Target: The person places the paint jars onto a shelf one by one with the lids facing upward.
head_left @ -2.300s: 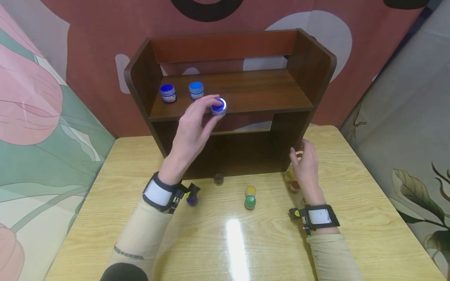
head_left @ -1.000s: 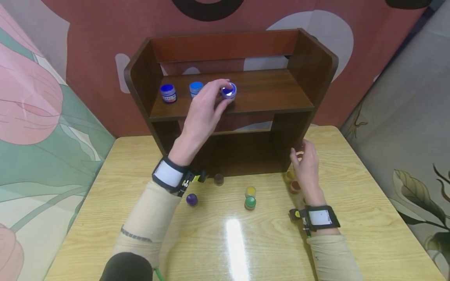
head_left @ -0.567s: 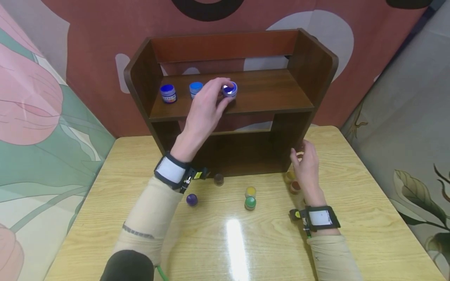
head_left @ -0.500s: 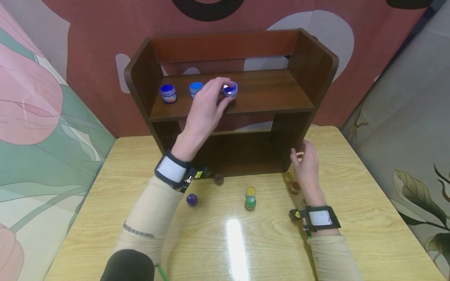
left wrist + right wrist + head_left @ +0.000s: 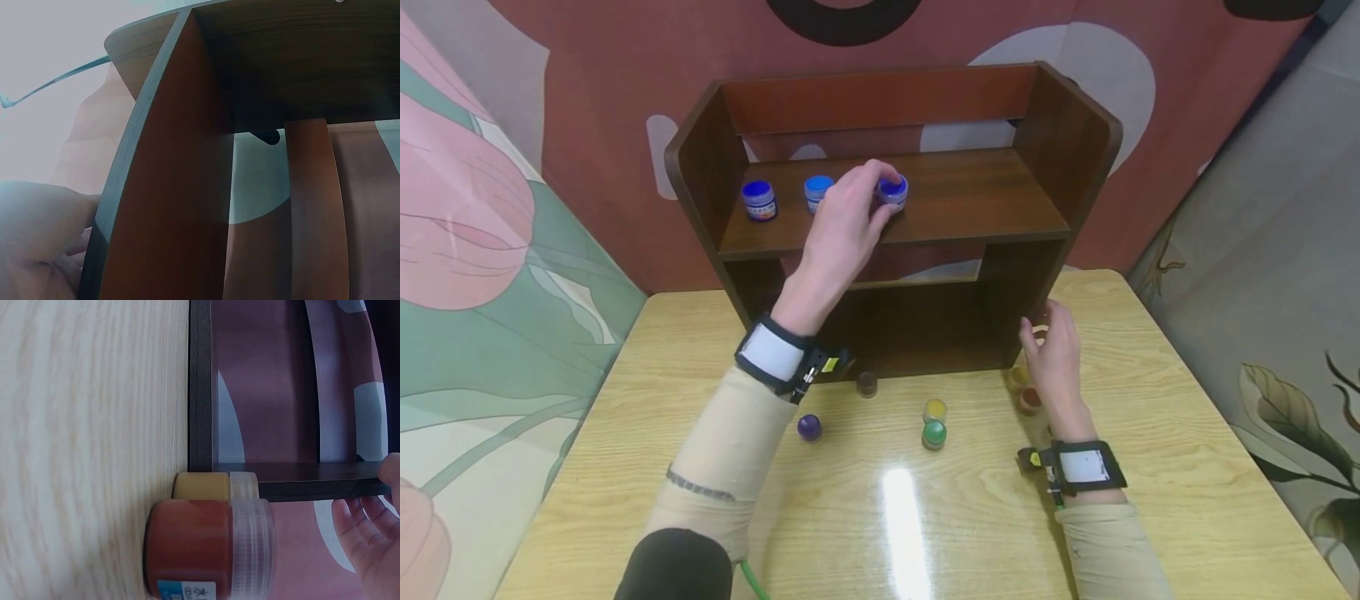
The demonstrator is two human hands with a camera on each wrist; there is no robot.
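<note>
My left hand (image 5: 841,225) pinches a blue-lidded paint jar (image 5: 893,193) on the upper board of the dark brown shelf (image 5: 977,196); whether its base touches the board cannot be seen. To its left stand a light-blue-lidded jar (image 5: 817,188), partly covered by the hand, and a dark-blue-lidded jar (image 5: 760,201). At the shelf's right side panel my right hand (image 5: 1054,358) grips the panel's edge. In the right wrist view its fingers (image 5: 355,534) curl round that edge. The left wrist view shows part of the left hand (image 5: 37,231) behind the shelf board; the jar is hidden there.
On the wooden table (image 5: 985,533) stand purple (image 5: 809,427), brown (image 5: 867,383), yellow (image 5: 935,408) and green (image 5: 934,433) jars. Ochre (image 5: 203,485) and red-brown (image 5: 190,544) jars stand close by the shelf's right side, below my right hand.
My left hand has carried the blue-lidded jar from in front of the shelf edge back and right over the upper board, then shifted only slightly. The right hand stays put.
</note>
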